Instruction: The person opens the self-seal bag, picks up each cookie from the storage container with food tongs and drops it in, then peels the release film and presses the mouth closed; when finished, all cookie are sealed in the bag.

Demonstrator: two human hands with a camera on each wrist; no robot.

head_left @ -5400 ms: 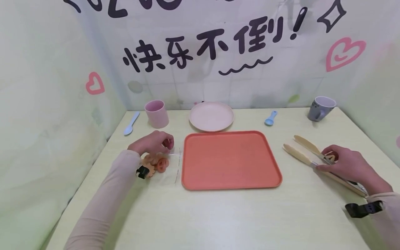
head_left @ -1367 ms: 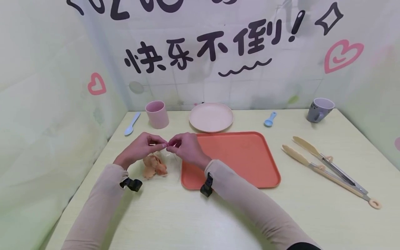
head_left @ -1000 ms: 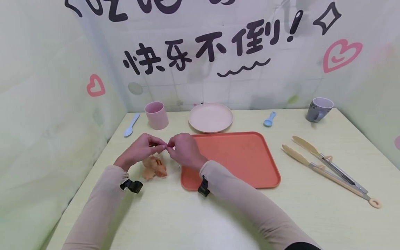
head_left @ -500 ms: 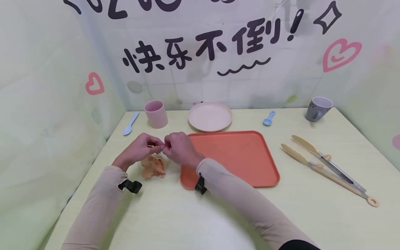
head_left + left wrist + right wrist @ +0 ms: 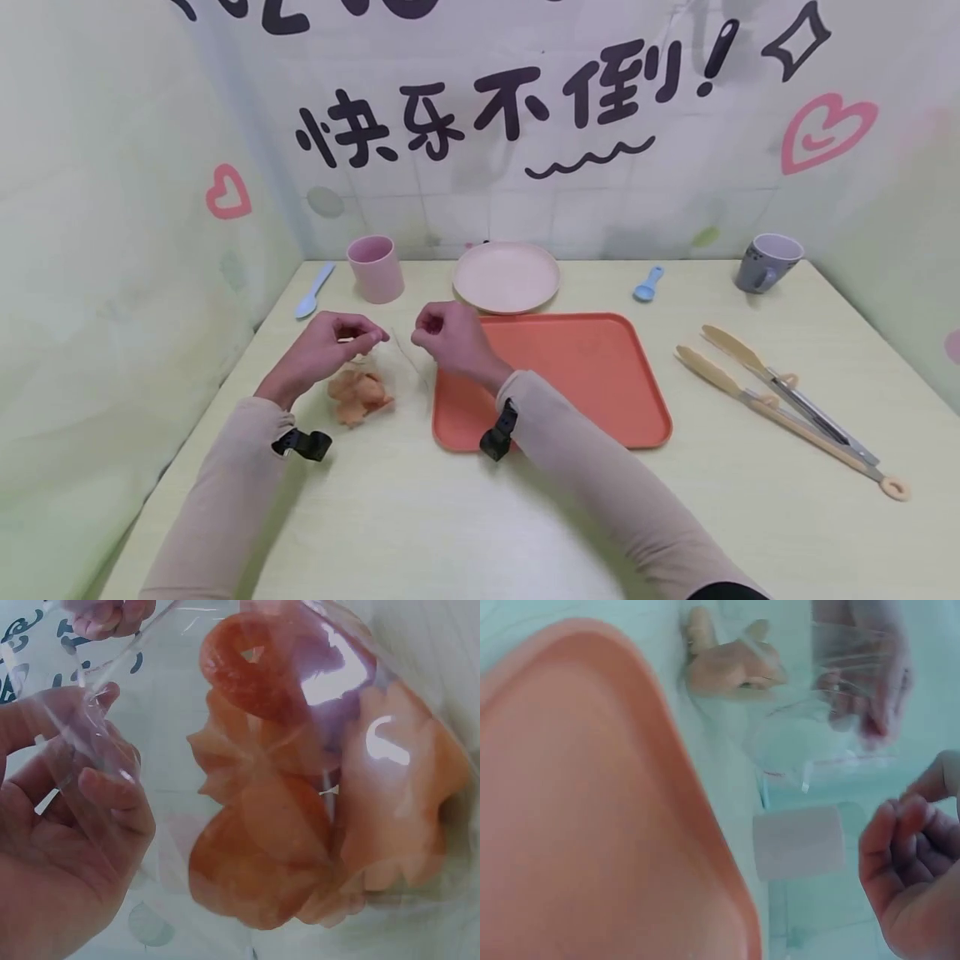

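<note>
My left hand point(image 5: 315, 350) pinches the upper edge of a clear plastic bag point(image 5: 795, 739) between thumb and fingers. Inside the bag are several orange-brown cookie-shaped pieces point(image 5: 358, 396). One is a ring-like twist point(image 5: 240, 675), others have scalloped or flower-like outlines, as the left wrist view shows. The bag's mouth edge slants toward the tray. My right hand point(image 5: 461, 337) hovers over the tray's far left corner, a short gap from the bag. Its fingers are curled toward the thumb, and nothing shows between them.
An orange tray point(image 5: 570, 383) lies right of the bag. Behind stand a pink cup point(image 5: 377, 271), a pink plate point(image 5: 507, 277) and a grey mug point(image 5: 767, 265). Blue spoons point(image 5: 647, 285) lie at both sides. Metal tongs with beige tips point(image 5: 787, 408) rest at right.
The right hand has left the tongs and come over to the bag. Both hands worked together at its edge; now they have parted, the right hand moving right, the left slightly left with the bag.
</note>
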